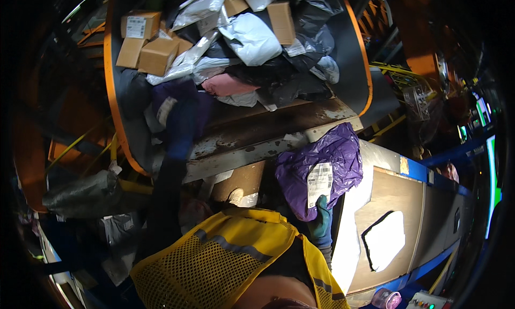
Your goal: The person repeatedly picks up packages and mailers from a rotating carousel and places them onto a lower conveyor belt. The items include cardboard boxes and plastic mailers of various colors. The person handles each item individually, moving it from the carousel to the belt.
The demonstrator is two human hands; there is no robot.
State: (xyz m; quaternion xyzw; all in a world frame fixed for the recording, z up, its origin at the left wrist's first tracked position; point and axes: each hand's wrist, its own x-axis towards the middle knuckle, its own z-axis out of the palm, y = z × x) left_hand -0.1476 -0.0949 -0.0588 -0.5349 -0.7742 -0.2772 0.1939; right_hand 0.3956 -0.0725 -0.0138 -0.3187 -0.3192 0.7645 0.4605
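Note:
My right hand (322, 218), in a teal and blue glove, grips a purple plastic mailer bag (342, 160) by its lower edge, the thumb over its white label. My left arm, in a dark sleeve, reaches forward to the left part of the chute. There my left hand (180, 122), in a blue glove, is blurred and lies against a dark purple bag (171, 89) with a pale patch; its fingers cannot be made out. Beyond it is a heap of parcels: cardboard boxes (159, 55), a white plastic mailer (253, 39), a pink bag (227, 85) and black bags (289, 81).
An orange-edged chute (364, 67) surrounds the heap, with a worn metal lip (249, 148) at its near side. On the right stands a wooden-topped bench (394, 188) with a bright white patch. A grey bag (84, 192) lies at left; a control box (426, 301) is at bottom right.

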